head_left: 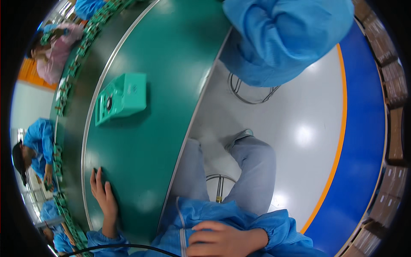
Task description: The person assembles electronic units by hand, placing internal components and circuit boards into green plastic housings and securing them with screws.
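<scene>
My left hand (105, 196) rests on the green worktop (158, 145) near its left edge, fingers stretched out and apart, holding nothing. Farther up the same surface stands a green box-shaped fixture (124, 99) with a round black part on its sloping side; no hand of mine touches it. My right hand (220, 240) lies against the front of my blue smock (192, 214). Its fingers are extended and slightly spread, and nothing shows in them.
A person in a blue smock and cap (291, 38) sits close ahead on the right. Along the left runs a conveyor line (68, 92) carrying several green fixtures, with co-workers (40, 143) beyond. Stacked cartons (391, 184) line the far right. A black cable (128, 246) crosses the lower edge.
</scene>
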Available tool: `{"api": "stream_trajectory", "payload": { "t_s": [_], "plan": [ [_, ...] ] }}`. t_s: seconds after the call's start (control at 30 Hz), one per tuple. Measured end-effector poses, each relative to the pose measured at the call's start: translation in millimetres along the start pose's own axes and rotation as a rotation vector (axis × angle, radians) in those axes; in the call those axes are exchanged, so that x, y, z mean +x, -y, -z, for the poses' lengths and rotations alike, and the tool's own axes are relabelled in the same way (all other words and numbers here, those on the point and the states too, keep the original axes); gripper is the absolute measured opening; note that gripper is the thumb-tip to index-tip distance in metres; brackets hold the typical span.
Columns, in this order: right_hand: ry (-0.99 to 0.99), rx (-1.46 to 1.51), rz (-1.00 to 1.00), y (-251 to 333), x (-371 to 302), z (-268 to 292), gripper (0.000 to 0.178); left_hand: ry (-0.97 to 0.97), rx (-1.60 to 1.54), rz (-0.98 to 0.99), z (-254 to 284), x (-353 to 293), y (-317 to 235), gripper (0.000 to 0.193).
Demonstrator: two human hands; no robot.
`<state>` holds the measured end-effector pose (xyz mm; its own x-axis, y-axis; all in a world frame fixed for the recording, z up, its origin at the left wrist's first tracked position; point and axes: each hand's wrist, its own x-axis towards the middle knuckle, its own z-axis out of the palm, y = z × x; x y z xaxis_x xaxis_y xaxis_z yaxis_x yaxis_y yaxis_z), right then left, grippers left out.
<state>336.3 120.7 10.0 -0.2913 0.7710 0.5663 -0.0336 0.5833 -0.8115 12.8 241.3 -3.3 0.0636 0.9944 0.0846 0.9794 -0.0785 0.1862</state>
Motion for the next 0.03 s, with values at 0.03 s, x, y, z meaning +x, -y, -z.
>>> {"api": "stream_trajectory", "payload": {
  "t_s": [0.03],
  "plan": [
    [0.0, 0.152, 0.01, -6.5, -1.3, -0.2, 0.017, -0.008, -0.065, 0.002, 3.4, 0.7, -10.3, 0.048]
  ]
}}
